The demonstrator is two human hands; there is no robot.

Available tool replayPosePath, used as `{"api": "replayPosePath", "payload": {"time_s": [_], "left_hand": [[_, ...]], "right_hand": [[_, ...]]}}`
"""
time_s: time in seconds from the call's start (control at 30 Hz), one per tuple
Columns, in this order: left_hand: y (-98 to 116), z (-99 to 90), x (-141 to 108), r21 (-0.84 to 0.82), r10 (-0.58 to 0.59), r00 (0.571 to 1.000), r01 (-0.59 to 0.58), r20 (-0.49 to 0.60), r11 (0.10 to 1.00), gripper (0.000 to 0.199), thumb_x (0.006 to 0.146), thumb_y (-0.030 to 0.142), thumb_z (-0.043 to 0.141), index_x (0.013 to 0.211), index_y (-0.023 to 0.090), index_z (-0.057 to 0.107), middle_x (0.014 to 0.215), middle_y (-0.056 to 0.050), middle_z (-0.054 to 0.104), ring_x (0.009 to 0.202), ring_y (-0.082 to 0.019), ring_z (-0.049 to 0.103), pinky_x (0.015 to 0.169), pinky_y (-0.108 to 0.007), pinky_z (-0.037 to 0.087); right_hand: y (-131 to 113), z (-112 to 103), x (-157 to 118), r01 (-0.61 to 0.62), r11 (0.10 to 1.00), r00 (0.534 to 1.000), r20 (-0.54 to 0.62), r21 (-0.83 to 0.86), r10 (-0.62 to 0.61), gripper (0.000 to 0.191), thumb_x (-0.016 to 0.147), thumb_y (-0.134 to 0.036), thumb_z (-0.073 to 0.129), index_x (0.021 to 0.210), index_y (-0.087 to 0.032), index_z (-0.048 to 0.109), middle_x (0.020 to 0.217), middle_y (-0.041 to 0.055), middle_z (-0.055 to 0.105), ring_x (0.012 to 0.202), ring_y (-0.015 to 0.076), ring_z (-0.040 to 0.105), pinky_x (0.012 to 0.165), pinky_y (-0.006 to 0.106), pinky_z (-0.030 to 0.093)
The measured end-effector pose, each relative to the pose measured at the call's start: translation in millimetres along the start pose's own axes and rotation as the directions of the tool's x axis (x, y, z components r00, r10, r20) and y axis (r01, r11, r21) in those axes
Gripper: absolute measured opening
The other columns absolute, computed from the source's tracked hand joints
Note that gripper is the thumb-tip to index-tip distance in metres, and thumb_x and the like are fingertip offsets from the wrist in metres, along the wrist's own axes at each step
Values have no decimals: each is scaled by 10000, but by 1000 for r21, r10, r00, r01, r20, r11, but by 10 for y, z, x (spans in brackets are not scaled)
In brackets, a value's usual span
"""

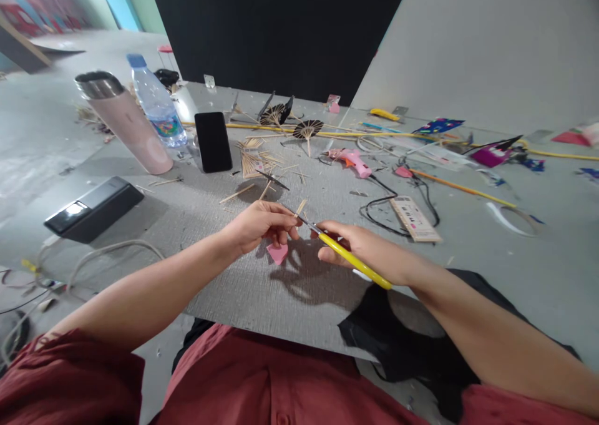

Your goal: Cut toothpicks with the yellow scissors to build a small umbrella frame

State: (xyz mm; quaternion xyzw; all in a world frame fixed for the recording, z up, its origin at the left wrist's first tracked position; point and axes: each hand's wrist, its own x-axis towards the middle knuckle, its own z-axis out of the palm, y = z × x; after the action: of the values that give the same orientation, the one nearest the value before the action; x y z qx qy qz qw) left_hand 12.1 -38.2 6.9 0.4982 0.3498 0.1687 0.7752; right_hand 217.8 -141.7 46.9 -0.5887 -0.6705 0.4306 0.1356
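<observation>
My right hand (349,241) grips scissors (353,259) with yellow handles. Their blades point left and reach the fingertips of my left hand (264,225). That hand is closed in a pinch around a thin wooden stick (265,191), with a dark, thin piece (272,180) seen nearly edge-on at its far end; how they join is unclear. A short pale stick (301,206) shows by the blade tips. Under my left fingers is a pink scrap (277,254). Black cloth (397,337) lies below my right forearm, at the table's near edge.
Beyond my hands are a phone (213,142), loose wooden sticks (253,156), small black ribbed fans (307,129) and a pink glue gun (350,161) with its cord. A pink tumbler (128,122), water bottle (156,103) and dark power bank (96,208) stand left. A black panel (281,32) rises behind.
</observation>
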Motion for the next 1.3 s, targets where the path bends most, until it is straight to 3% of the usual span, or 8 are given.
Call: {"api": "replayPosePath", "payload": {"time_s": [0.2, 0.43, 0.63, 0.83, 1.3], "left_hand": [[-16, -1, 28, -48, -50, 999, 49, -20, 998, 108, 827, 87, 671, 732, 84, 722, 626, -80, 713, 402, -77, 564, 392, -178, 422], [-19, -18, 33, -77, -66, 998, 66, 4, 995, 98, 815, 75, 676, 736, 82, 733, 604, -73, 702, 380, -62, 531, 371, -163, 389], [-10, -13, 19, -60, -70, 992, 77, 103, 995, 106, 803, 111, 689, 711, 71, 726, 594, -82, 695, 410, -107, 599, 375, -183, 428], [-17, 13, 15, -92, -71, 996, 75, 47, 993, 124, 813, 59, 646, 725, 66, 733, 574, -70, 682, 379, -82, 554, 364, -166, 399], [19, 44, 0, -108, -136, 991, 136, 10, 985, 185, 834, 50, 599, 708, 90, 729, 531, -35, 638, 363, -48, 456, 352, -151, 347]], "right_hand": [[8, 15, 20, -17, 999, 1000, -2, -34, 17, 587, 826, -734, 588, 1028, -183, 612, 924, 54, 661, 801, 201, 573, 704, 311, 445], [28, 16, 1, -8, 992, 1000, -24, -126, 5, 618, 846, -720, 581, 1157, -188, 631, 958, 70, 708, 796, 209, 618, 715, 315, 480], [5, -6, -19, -10, 986, 1000, -20, -167, 6, 757, 844, -718, 575, 1381, -184, 552, 1262, 137, 679, 1061, 284, 650, 888, 357, 497], [-20, 12, -5, -34, 987, 999, -8, -155, 33, 746, 865, -703, 560, 1394, -177, 546, 1164, 117, 706, 932, 254, 658, 798, 336, 497], [45, 43, -2, -4, 979, 1000, -27, -206, -1, 608, 896, -683, 532, 1270, -206, 572, 1136, 116, 713, 935, 258, 662, 806, 356, 498]]}}
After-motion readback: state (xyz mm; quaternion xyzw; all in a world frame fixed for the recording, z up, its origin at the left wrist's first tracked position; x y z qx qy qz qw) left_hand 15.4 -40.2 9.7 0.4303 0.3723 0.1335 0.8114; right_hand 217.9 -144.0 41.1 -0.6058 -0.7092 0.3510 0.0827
